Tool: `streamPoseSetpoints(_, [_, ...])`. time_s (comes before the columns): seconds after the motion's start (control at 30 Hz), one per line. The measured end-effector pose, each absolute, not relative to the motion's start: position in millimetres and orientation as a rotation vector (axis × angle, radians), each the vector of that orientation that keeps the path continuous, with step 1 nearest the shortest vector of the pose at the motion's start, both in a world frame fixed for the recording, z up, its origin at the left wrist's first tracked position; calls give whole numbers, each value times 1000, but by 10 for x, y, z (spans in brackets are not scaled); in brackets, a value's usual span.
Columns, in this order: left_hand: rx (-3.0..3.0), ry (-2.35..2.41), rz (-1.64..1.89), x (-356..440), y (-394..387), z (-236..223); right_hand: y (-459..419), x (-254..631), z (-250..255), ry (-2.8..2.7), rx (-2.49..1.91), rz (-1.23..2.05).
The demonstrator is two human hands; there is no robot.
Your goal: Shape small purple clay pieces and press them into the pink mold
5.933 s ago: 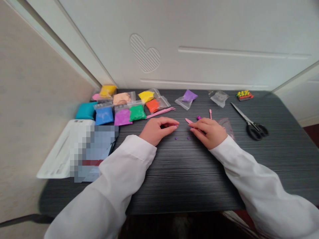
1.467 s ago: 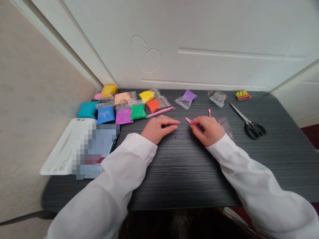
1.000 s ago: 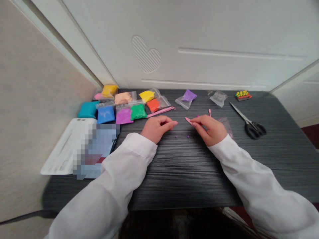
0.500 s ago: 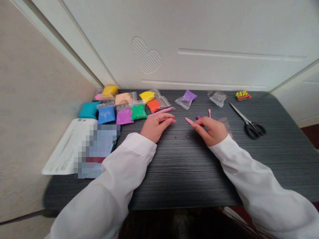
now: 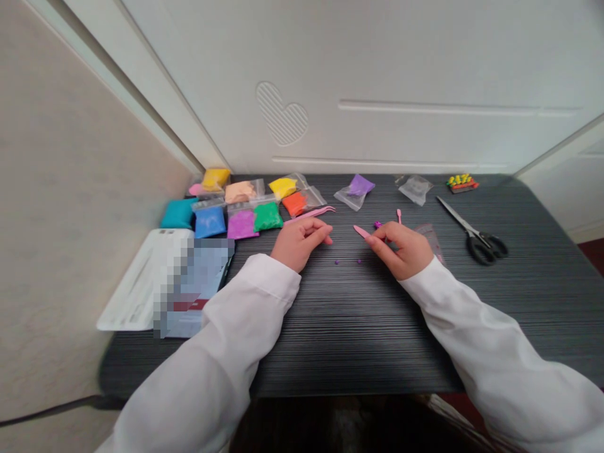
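Note:
My left hand (image 5: 301, 241) rests on the dark table (image 5: 358, 327), fingers curled together and pinched at the tips; what they hold, if anything, is too small to see. My right hand (image 5: 402, 246) grips a pink clay knife (image 5: 362, 231) whose blade points left. Two tiny purple clay bits (image 5: 348, 261) lie on the table between the hands. A small purple clay piece (image 5: 377, 224) sits just beyond my right fingers, next to a second pink tool (image 5: 399, 216).
Several bags of coloured clay (image 5: 245, 207) lie at the back left, with pink tweezers (image 5: 309, 214) beside them. A purple clay bag (image 5: 357, 189), a clear bag (image 5: 415, 187), scissors (image 5: 472, 229) and a small yellow-red model (image 5: 462, 182) lie at the back. A white package (image 5: 155, 286) is at the left.
My left fingers have curled in from a flatter reach. My right hand shifted slightly with the pink knife. The view has drifted a little to the left.

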State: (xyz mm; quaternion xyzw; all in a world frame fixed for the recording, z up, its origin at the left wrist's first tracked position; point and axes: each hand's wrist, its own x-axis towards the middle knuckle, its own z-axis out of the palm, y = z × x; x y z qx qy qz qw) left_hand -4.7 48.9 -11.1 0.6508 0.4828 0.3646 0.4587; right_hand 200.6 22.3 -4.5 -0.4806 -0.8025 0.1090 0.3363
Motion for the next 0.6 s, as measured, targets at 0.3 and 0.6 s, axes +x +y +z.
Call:
streamPoseSetpoints(0.3, [1528, 1164, 922, -41, 506, -145, 264, 2016, -81, -2128, -1179, 268])
streamPoseSetpoints(0.6, [1726, 1246, 865, -57, 477, -89, 228, 1998, -46, -2109, -1219, 284])
